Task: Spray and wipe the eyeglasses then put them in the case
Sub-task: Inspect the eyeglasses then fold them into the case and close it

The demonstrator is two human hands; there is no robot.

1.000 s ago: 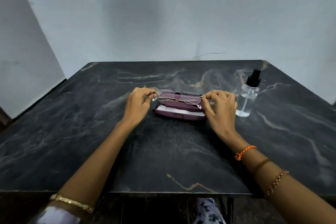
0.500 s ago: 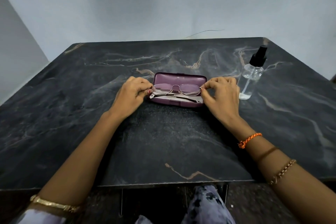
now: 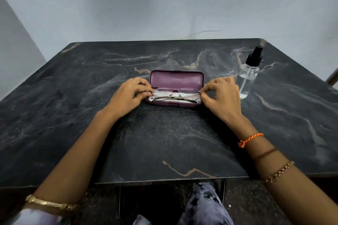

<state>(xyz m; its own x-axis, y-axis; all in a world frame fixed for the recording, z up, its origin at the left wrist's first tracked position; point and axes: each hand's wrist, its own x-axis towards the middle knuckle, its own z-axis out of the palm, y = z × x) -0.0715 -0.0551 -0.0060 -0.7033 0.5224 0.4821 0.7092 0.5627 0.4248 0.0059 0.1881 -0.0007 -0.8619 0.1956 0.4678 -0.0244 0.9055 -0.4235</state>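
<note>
Both hands pinch the eyeglasses point(image 3: 175, 94) at their outer ends: the left hand point(image 3: 128, 97) closes thumb and fingertips on the left hinge, the right hand point(image 3: 222, 97) does the same on the right hinge. Folded, with thin metal rims, the eyeglasses sit low in the tray of the open purple case point(image 3: 176, 87), over a white cloth point(image 3: 184, 97) that lines it (whether the frame rests fully on the cloth or hangs just above it cannot be told). Its lid stands raised on the far side. The case lies near the middle of the dark marble table point(image 3: 164, 142), somewhat toward the far edge. A clear spray bottle point(image 3: 248, 76) with a black nozzle stands upright near the far right corner, just beside the right hand and apart from the case. Bracelets circle both wrists.
</note>
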